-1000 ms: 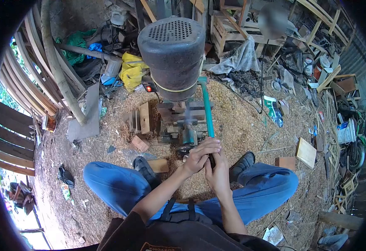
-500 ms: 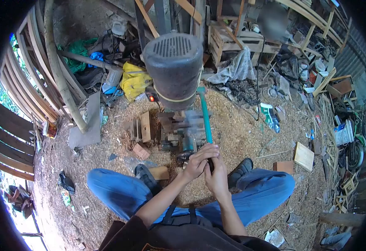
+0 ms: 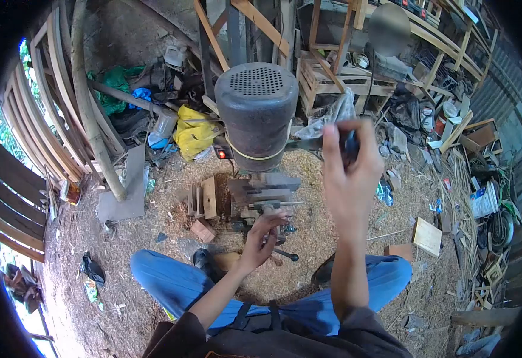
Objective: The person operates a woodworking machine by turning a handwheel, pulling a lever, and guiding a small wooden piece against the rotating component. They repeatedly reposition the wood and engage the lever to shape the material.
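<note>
Half a second earlier both hands were clasped low on the end of the teal lever, just above the knees. Now the right hand point(image 3: 351, 173) has swung up to the level of the motor, and the lever point(image 3: 305, 144) shows only as a dark, near-horizontal bar running from the machine to that hand. The fingers point(image 3: 332, 149) are wrapped closed around the lever's dark end grip. The left hand point(image 3: 259, 237) has dropped to the machine table point(image 3: 261, 190), a stepped grey metal block under the motor. Its fingers are curled in tight beneath the spindle, but what they pinch, if anything, cannot be made out. The view has also tipped upward, so more of the timber racks behind shows. No writing can be read anywhere; a label on the dark apron at the bottom edge is cut off. A small red light point(image 3: 220, 154) glows beside the motor housing point(image 3: 256, 113), a dull black drum with a perforated cap and a pale band round its lower part. Coarse sawdust point(image 3: 153, 238) covers the ground. Rough wooden blocks point(image 3: 204, 200) stand just left of the machine, and a crumpled yellow bag point(image 3: 192, 132) lies behind them.
</note>
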`<state>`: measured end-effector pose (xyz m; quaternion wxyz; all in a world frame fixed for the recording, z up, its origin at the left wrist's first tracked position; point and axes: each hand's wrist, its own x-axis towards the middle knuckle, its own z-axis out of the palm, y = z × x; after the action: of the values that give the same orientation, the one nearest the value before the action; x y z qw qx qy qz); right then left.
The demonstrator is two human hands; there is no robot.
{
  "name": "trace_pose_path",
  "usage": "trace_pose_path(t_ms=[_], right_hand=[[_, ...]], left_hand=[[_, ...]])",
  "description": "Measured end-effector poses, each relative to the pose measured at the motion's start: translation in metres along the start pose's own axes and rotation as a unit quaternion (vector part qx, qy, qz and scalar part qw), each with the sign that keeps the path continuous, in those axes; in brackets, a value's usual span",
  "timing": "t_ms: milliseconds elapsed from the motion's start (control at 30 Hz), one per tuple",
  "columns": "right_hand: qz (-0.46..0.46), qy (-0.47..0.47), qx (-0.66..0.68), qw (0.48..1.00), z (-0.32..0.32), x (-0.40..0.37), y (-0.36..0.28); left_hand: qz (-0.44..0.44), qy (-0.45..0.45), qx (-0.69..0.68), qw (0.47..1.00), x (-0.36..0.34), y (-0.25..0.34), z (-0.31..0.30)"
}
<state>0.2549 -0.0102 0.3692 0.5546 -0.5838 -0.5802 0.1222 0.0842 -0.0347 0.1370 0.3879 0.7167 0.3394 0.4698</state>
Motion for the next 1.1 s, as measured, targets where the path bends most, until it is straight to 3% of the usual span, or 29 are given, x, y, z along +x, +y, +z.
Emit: trace_pose_path(t_ms=[67,133,200,333,467,600,633,667,700,800,867,933,967,1100], right_hand=[[-0.074,0.062,0.201,0.975,0.017,0.024,0.005],[-0.082,0.034,0.194,0.977,0.024,0.039,0.023],[-0.085,0.006,0.187,0.979,0.029,0.038,0.045],[-0.067,0.063,0.135,0.987,0.048,-0.018,0.128],[0.109,0.041,0.047,0.992,0.073,-0.131,0.234],[0.257,-0.158,-0.128,0.945,0.097,-0.266,0.344],[0.263,-0.16,-0.129,0.943,0.105,-0.283,0.367],[0.254,-0.27,-0.144,0.918,0.112,-0.299,0.387],[0.24,-0.377,-0.154,0.881,0.114,-0.303,0.386],[0.269,-0.383,-0.07,0.881,0.114,-0.3,0.396],[0.26,-0.359,-0.074,0.893,0.116,-0.303,0.401],[0.239,-0.397,-0.121,0.878,0.122,-0.308,0.407],[0.181,-0.37,-0.131,0.902,0.128,-0.316,0.412],[0.226,-0.405,-0.126,0.877,0.13,-0.299,0.389]], left_hand=[[-0.01,-0.001,-0.012,1.0,-0.005,-0.016,0.0],[-0.073,-0.02,-0.012,0.997,-0.011,-0.032,0.001],[-0.074,-0.029,0.03,0.996,-0.015,-0.046,0.0],[-0.091,-0.072,0.116,0.986,-0.033,-0.084,-0.006],[-0.132,-0.098,0.114,0.98,-0.047,-0.097,-0.011],[-0.107,-0.109,0.103,0.983,-0.06,-0.127,-0.009],[-0.103,-0.1,0.093,0.985,-0.06,-0.131,-0.008],[-0.098,-0.092,0.083,0.987,-0.061,-0.133,-0.007],[-0.103,-0.096,0.083,0.987,-0.062,-0.133,-0.006],[-0.085,-0.078,0.1,0.988,-0.064,-0.133,-0.007],[-0.079,-0.068,0.11,0.988,-0.065,-0.129,-0.004],[-0.086,-0.064,0.115,0.988,-0.066,-0.127,-0.001],[-0.092,-0.06,0.123,0.986,-0.065,-0.127,0.0],[-0.092,-0.064,0.12,0.987,-0.066,-0.128,-0.001]])
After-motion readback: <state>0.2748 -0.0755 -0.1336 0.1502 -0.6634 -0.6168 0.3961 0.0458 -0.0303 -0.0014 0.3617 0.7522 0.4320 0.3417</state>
